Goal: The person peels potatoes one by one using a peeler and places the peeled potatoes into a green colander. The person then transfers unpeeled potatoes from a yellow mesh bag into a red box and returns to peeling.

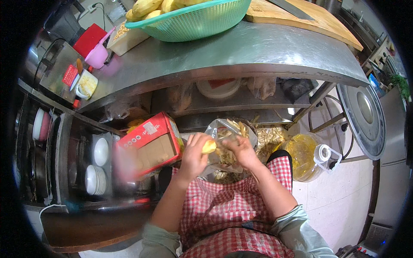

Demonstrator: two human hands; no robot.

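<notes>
My left hand (194, 154) is closed around a pale yellow peeled tuber (209, 147), whose end sticks out past the fingers. Just to its right, my right hand (241, 150) is curled and blurred; any tool in it cannot be made out. Both hands are above a bin lined with a clear plastic bag (252, 133), which holds many peel strips (226, 158). More peelings (269, 138) lie scattered on the floor beside it. Up on the steel table, a green plastic basket (196, 24) holds several peeled yellow tubers (145, 7).
The steel table (226, 53) bears a wooden cutting board (309, 19) with a knife (290, 9). Left of the bin stands an open red cardboard box (145, 135). A large jug of yellow oil (300, 158) is on the right, near a round metal lid (364, 119).
</notes>
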